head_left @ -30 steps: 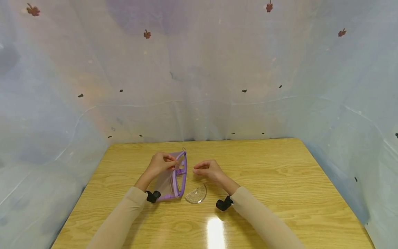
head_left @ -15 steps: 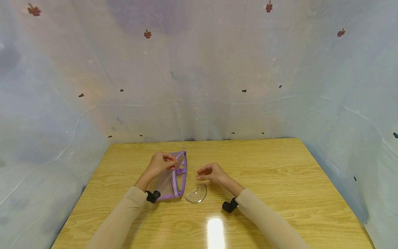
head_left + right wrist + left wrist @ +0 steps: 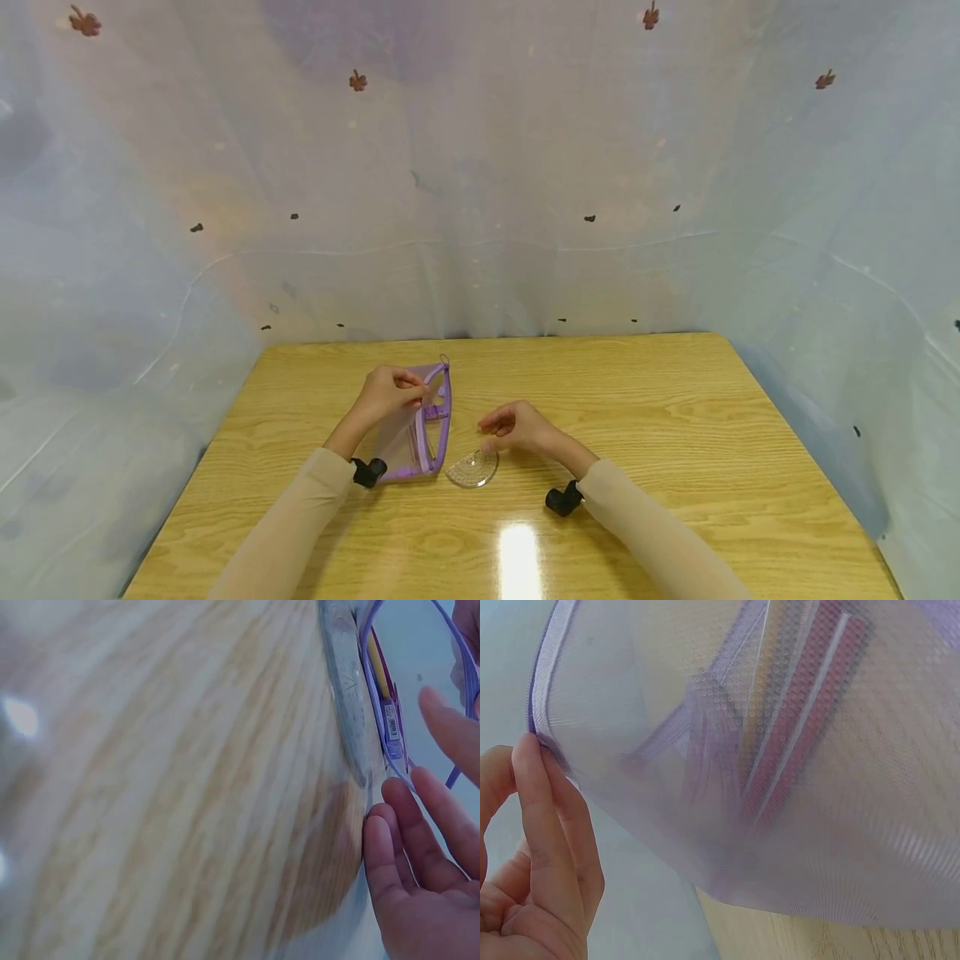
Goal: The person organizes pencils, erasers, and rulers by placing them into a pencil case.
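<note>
A purple mesh zipper pouch [image 3: 399, 446] lies on the table with its mouth open toward the right. My left hand [image 3: 388, 390] pinches the edge of that mouth between thumb and fingers, as the left wrist view also shows. Through the mesh in that view, dark red and yellow sticks [image 3: 810, 705] and a purple item [image 3: 712, 750] show inside. A clear half-round protractor [image 3: 472, 471] lies flat to the right of the pouch. Just above its upper right edge hovers my right hand [image 3: 519, 429], thumb and fingers apart, holding nothing.
The wood-grain table [image 3: 637, 417] extends well to the right of both hands. A pale curtain [image 3: 480, 183] with small leaf shapes surrounds its back and sides. Black wrist cameras [image 3: 564, 498] sit at both wrists.
My right hand has drawn a little right and then come down toward the protractor, thumb now over its upper edge. The left hand, pouch and protractor have stayed in place.
</note>
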The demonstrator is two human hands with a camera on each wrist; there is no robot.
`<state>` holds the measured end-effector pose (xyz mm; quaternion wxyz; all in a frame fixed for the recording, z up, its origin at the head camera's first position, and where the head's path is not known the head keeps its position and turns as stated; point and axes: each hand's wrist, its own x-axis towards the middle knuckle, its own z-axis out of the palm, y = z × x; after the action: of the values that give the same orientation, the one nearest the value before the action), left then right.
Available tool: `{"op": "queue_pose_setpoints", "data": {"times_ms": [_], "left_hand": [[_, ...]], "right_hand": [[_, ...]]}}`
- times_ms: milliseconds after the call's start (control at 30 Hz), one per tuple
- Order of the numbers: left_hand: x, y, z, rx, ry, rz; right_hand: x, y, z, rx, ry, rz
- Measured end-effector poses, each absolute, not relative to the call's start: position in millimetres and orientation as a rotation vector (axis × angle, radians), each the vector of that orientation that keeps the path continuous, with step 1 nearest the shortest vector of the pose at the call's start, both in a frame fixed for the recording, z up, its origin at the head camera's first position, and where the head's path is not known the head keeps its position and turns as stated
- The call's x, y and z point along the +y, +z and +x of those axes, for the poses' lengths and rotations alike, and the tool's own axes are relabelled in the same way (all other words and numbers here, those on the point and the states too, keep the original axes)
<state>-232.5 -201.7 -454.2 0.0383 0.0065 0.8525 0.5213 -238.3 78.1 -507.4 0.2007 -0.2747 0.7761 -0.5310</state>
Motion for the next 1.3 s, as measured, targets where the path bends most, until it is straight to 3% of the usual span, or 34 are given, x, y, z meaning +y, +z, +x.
{"op": "queue_pose_setpoints", "data": {"times_ms": [500,1300], "left_hand": [[-202.3,-455.7,-232.1,2.589,1.640,0.030],[-199.2,-454.2,-230.3,2.639,1.594,0.043]], "right_hand": [[86.0,-513.9,-234.3,2.219,-1.262,-1.103],[80.9,-510.1,-225.8,2.347,-1.088,-1.124]]}}
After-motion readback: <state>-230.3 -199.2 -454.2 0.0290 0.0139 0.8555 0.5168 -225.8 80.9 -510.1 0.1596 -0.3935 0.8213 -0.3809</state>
